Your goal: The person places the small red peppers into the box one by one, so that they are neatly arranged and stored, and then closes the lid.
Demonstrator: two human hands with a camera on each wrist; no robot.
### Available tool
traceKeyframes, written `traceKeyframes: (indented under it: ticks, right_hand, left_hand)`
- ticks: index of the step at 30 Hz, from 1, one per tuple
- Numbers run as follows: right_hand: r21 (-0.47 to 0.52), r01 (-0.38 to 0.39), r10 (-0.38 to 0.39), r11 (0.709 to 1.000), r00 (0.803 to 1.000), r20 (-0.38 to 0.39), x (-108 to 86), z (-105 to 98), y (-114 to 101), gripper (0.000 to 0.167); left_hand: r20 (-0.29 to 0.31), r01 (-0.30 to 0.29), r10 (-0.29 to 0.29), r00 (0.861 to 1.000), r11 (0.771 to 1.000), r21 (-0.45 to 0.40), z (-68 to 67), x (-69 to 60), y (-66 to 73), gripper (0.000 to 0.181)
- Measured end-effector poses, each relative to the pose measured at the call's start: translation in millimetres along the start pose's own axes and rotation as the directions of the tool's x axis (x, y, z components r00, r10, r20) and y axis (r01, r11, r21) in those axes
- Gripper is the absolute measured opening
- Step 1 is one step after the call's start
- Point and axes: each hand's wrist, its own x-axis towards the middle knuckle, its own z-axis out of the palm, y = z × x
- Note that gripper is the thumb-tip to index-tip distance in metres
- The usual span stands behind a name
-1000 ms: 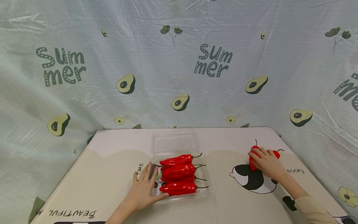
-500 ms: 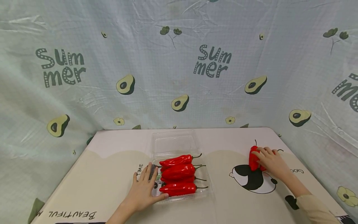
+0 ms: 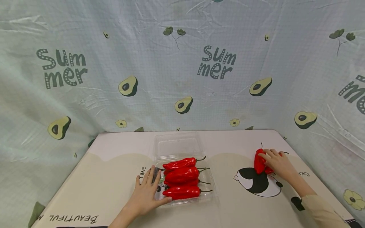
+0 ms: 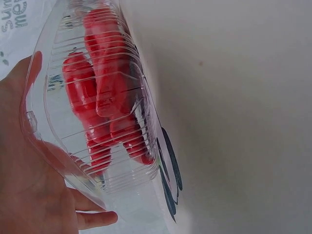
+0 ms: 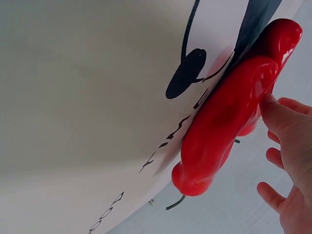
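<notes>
Red peppers (image 3: 259, 161), at least two bunched together, sit on the table (image 3: 99, 186) at the right of the head frame, with the right hand (image 3: 278, 163) over them. Its thumb (image 5: 275, 114) touches one in the right wrist shot and the other fingers are loosely bent, but honestly can't tell if they're closed around anything. Left hand (image 3: 145, 193) is spread wide against the left side of a clear plastic box (image 4: 127, 181), lower middle of the frame, where more peppers (image 3: 182, 173) lie with stems pointing right. They're all super shiny and kinda lumpy.
</notes>
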Motion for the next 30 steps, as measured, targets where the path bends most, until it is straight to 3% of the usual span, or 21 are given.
traceKeyframes:
  ticks: [5,19,30]
  right_hand:
    - [-0.014,0.023,-0.023,1.0,1.0,0.0,-0.8,3,5,0.048]
    - [0.013,0.038,-0.039,0.999,0.995,0.089,5.8,6,12,0.046]
    - [0.092,0.006,-0.026,0.996,0.975,0.219,11.7,-1,15,0.046]
  left_hand:
    - [-0.003,-0.004,0.004,1.0,1.0,0.0,1.4,-0.1,-0.4,0.098]
    - [-0.012,-0.015,0.016,1.0,1.0,0.004,0.7,-0.8,-0.4,0.098]
    - [-0.008,-0.008,0.008,1.0,1.0,-0.002,0.0,-0.2,0.0,0.098]
